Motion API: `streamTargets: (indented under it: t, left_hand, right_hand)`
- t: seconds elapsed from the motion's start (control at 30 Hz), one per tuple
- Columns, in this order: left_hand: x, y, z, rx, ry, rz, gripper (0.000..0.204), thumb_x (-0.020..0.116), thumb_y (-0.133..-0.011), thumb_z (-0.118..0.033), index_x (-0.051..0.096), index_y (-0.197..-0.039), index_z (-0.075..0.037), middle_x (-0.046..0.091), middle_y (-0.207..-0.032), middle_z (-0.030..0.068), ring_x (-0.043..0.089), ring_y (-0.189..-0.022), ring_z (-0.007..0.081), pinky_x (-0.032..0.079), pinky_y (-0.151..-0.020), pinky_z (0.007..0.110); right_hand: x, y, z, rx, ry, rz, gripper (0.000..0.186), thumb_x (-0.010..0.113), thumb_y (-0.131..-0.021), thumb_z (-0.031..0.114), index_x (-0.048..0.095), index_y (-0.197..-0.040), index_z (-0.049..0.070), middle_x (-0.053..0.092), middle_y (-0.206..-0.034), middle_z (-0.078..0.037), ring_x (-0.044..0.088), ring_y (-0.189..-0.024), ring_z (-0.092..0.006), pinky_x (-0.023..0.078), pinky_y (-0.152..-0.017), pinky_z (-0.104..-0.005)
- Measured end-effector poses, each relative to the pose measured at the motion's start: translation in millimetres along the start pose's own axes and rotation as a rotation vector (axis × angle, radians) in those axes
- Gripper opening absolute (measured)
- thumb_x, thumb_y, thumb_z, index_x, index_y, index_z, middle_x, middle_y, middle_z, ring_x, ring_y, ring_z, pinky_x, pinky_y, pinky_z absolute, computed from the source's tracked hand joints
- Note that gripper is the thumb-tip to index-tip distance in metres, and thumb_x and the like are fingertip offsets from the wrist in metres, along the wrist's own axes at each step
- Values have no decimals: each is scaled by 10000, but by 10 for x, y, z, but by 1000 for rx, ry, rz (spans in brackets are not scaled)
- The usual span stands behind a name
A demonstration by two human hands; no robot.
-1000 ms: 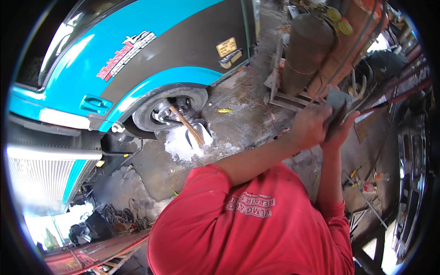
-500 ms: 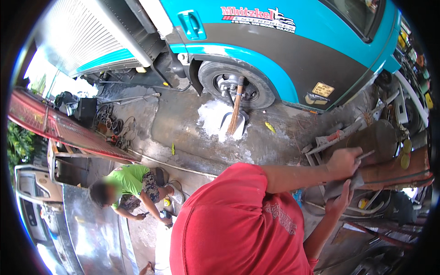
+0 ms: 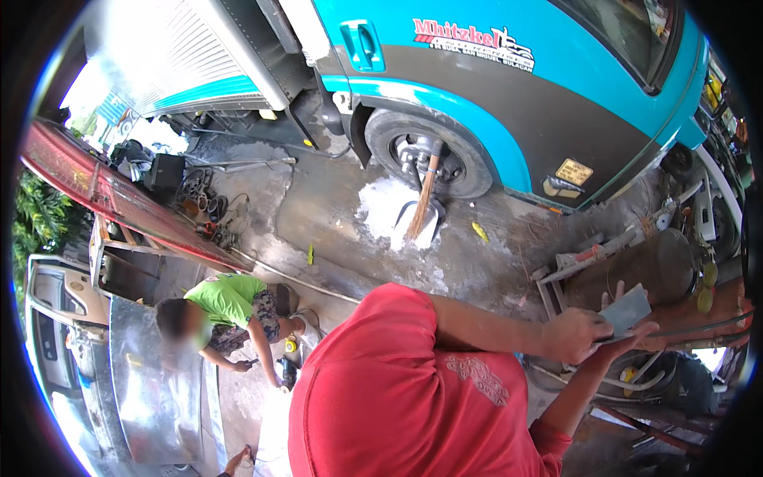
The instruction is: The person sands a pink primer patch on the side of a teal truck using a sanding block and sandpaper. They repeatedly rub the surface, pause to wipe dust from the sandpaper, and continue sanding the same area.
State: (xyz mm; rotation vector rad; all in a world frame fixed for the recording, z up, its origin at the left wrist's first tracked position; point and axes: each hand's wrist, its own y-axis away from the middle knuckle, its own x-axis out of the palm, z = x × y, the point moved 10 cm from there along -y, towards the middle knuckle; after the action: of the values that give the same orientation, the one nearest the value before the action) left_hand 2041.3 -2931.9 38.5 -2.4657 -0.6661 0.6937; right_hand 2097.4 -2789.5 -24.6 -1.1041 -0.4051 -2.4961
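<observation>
My left hand (image 3: 576, 336) is closed at the near edge of a flat grey plate (image 3: 628, 308); its fingers pinch a thin flat blade, mostly hidden now. Beneath the plate lies my right hand (image 3: 632, 337), palm up, its fingertips showing beyond the far edge and its thumb side below. The plate's smooth pale face is tilted upward between the hands. Both arms stretch rightward from my red shirt (image 3: 373, 381). Behind the hands is a large rusty brown cylinder (image 3: 636, 270).
A blue-and-grey truck (image 3: 509, 119) stands ahead. Before its wheel (image 3: 429, 155) a broom (image 3: 423, 203) rests in a dustpan (image 3: 415, 225) beside white powder (image 3: 380, 203). To the left a co-worker in green (image 3: 226, 298) crouches, one hand at a dark power tool (image 3: 286, 372).
The hands have come together and lowered slightly; the plate now shows its pale face instead of a dark, edge-on side. The view shifted, and the co-worker stays crouched.
</observation>
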Motion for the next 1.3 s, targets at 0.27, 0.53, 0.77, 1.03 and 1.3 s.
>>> streamTargets:
  t: [0.27, 0.53, 0.77, 1.03, 1.3]
  left_hand:
    - [-420, -595, 1103, -297, 111, -278, 338, 728, -919, -122, 676, -1222, 17, 762, -950, 148, 736, -870, 311, 576, -786, 446]
    - [-481, -179, 1340, -536, 391, 305, 288, 822, -936, -205, 780, -1128, 5, 774, -893, 49, 648, -886, 102, 546, -815, 352]
    - [-571, 154, 2124, -895, 568, -63, 298, 793, -918, -121, 738, -1201, -46, 758, -1087, 106, 736, -967, 242, 619, -828, 426]
    - [780, 908, 2244, -1328, 867, 276, 405, 719, -1045, -206, 615, -1369, 12, 703, -1279, 111, 712, -1093, 224, 586, -971, 377]
    - [1872, 2303, 2050, -1052, 374, 1396, 402, 745, -1009, -154, 649, -1366, 1, 736, -1241, 102, 704, -1081, 192, 567, -955, 361]
  right_hand:
    - [-386, 509, -526, 69, 766, 149, 703, 576, -1105, 415, 373, -1634, -1, 480, -1604, -144, 511, -1417, -293, 408, -1182, -436]
    - [-787, 668, -85, -23, 364, -139, 691, 654, -1052, 435, 468, -1552, -5, 592, -1467, -160, 612, -1300, -343, 487, -1121, -505]
    - [-871, 927, -632, 483, 494, -94, 462, 745, -1008, 405, 713, -1207, -11, 721, -1110, -67, 696, -974, -178, 566, -842, -330]
    - [-1675, 1029, -670, 163, 520, -370, 485, 721, -1039, 365, 655, -1354, 2, 732, -1141, -66, 683, -985, -139, 564, -879, -332]
    - [-2932, 2463, -1715, 551, 114, -733, 417, 727, -1022, 280, 653, -1380, 79, 727, -1171, -65, 693, -977, -191, 572, -825, -392]
